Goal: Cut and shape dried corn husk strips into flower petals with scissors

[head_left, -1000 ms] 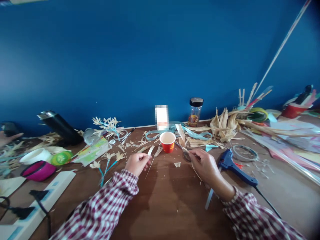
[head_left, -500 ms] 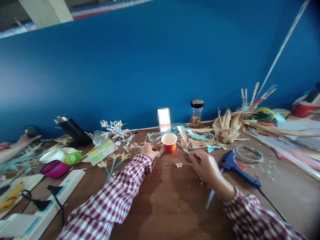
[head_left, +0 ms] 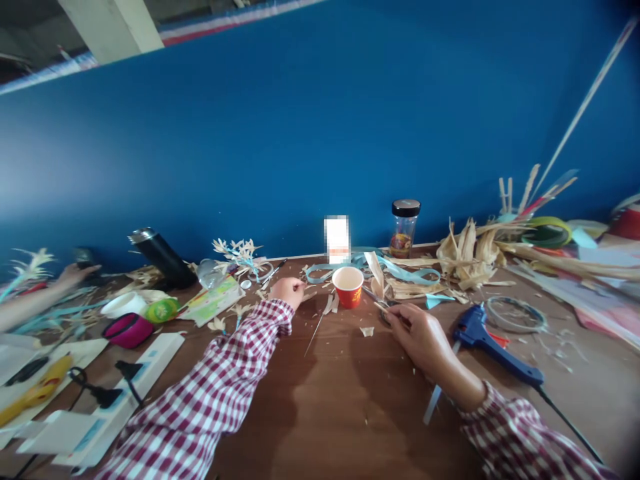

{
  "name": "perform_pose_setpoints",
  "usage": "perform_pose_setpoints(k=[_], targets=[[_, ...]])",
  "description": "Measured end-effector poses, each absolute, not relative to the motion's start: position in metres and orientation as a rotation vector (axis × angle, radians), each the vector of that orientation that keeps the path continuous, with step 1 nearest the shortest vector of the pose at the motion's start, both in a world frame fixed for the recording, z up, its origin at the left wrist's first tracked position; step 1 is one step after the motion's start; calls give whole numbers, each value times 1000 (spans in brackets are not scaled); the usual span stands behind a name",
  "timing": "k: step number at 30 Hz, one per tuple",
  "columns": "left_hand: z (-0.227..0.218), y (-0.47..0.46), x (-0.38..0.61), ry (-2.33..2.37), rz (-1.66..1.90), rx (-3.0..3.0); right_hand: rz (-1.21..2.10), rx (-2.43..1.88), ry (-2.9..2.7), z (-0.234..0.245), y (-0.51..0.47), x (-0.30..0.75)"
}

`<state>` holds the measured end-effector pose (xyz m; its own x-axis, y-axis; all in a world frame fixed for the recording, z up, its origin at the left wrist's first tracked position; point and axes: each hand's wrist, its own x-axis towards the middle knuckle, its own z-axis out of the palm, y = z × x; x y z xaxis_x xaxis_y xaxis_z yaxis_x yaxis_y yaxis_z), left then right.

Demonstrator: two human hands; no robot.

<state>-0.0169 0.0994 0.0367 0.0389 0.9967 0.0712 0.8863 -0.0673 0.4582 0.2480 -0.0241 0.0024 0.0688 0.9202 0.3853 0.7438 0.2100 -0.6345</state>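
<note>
In the head view, a red paper cup (head_left: 349, 297) stands upright in the middle of the table. To its left my left hand (head_left: 288, 291) is closed, fingertips pressed together; whatever they may hold is too small to make out. My right hand (head_left: 419, 335) is closed on a pair of scissors (head_left: 384, 312), whose blades point toward the cup and whose handles are partly hidden by my fingers. Small pale husk strips (head_left: 330, 304) and a thin stick or wire (head_left: 313, 335) lie between my left hand and the cup. A husk scrap (head_left: 367, 331) lies in front of the cup.
On the right are a blue glue gun (head_left: 495, 345), a coil of clear line (head_left: 517, 313) and dried corn husks (head_left: 467, 257). A lidded jar (head_left: 403, 230) stands behind. Leftward are husk flowers (head_left: 237, 252), a black flask (head_left: 163, 259), a power strip (head_left: 135, 393) and another person's hand (head_left: 75, 275).
My left hand has moved left and back, away from the husk strips, which now lie in plain sight beside the cup. My right hand stays with the scissors. The view has shifted slightly left.
</note>
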Motion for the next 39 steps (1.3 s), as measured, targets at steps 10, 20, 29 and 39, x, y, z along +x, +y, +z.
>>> perform_pose_setpoints(k=[10, 20, 29, 39], targets=[[34, 102, -51, 1882, 365, 2171, 297, -1560, -1743, 0, -23, 248], [12, 108, -45, 1889, 438, 2081, 293, -1549, -1755, 2, -23, 248], [23, 106, -48, 1865, 587, 1647, 307, -1567, -1748, 2, -23, 248], [14, 112, -53, 1749, 713, 1293, 301, -1566, -1753, 2, -24, 247]])
